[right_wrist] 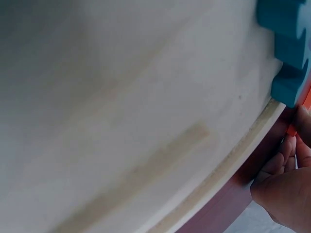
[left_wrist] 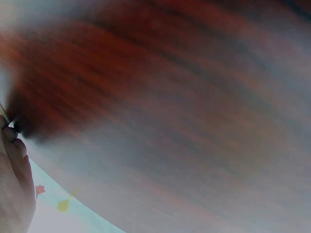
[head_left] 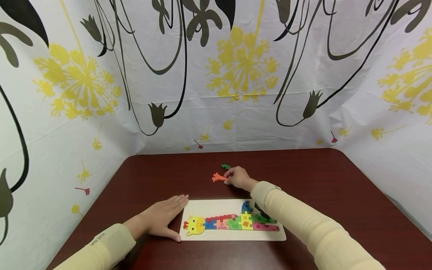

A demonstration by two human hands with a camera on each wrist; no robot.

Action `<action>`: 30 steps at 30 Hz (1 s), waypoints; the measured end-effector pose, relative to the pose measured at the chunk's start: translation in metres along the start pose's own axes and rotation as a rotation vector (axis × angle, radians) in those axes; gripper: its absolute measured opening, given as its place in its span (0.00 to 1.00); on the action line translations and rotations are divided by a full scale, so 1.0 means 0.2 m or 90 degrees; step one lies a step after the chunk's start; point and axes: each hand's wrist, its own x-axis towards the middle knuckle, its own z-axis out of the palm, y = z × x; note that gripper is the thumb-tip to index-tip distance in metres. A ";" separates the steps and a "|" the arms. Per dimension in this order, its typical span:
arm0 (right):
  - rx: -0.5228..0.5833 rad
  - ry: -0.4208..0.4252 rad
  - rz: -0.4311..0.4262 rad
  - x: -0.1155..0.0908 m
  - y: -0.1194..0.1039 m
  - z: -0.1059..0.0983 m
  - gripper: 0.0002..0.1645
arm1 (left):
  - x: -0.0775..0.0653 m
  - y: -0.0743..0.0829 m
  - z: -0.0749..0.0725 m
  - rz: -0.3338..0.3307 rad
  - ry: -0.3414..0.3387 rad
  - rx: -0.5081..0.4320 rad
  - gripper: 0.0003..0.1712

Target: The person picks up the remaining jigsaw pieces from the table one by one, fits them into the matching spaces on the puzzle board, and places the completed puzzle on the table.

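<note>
A giraffe puzzle in several colours lies on a white board (head_left: 216, 207) in the head view, its yellow head piece (head_left: 195, 225) at the left. My left hand (head_left: 165, 215) lies with straight fingers at the board's left edge, the thumb by the lower corner. Beyond the board, my right hand (head_left: 239, 177) pinches the end of an orange puzzle piece (head_left: 218, 177). The right wrist view also shows the orange piece (right_wrist: 306, 101) between thumb and fingers (right_wrist: 283, 158). Just past that hand is a small green piece (head_left: 225, 166). My right sleeve overlaps the board's right end.
The dark red wooden table (head_left: 162, 172) reaches back to a white cloth (head_left: 199, 82) printed with flowers, which also hangs at both sides. Blue puzzle pieces (right_wrist: 289, 51) stand raised on the board in the right wrist view.
</note>
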 end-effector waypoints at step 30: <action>0.024 -0.017 -0.014 -0.04 -0.01 -0.10 0.07 | 0.01 0.00 0.00 -0.005 -0.005 0.004 0.66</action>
